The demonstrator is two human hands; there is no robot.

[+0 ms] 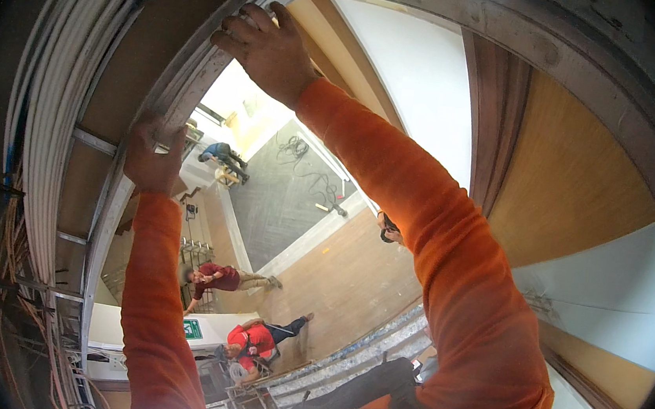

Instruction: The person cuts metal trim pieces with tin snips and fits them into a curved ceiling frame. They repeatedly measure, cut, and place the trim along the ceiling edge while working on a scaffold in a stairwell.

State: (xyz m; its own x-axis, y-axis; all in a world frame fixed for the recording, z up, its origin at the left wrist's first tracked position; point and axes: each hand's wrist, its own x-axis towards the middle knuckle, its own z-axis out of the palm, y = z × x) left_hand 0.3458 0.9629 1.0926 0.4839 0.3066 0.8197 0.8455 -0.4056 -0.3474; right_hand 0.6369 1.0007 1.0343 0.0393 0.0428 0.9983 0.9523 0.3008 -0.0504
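A long pale metal rail [195,72] runs diagonally along the ceiling opening. My left hand [154,158] is closed on its lower stretch, thumb toward the opening; part of the fingers is hard to make out. Higher up, my right hand [270,51] lies on the same rail, fingers spread and slightly bent over it. Both orange-sleeved arms reach up from the lower edge. Bundled white conduits [55,123] run beside the rail on the left.
Loose wires [2,268] hang at left. A slatted metal platform or ladder [365,342] is below me. Three co-workers [214,276] [255,339] [222,155] are on the floor below; another person [391,228] is partly hidden by my arm. Wood and white panels [575,173] line the right.
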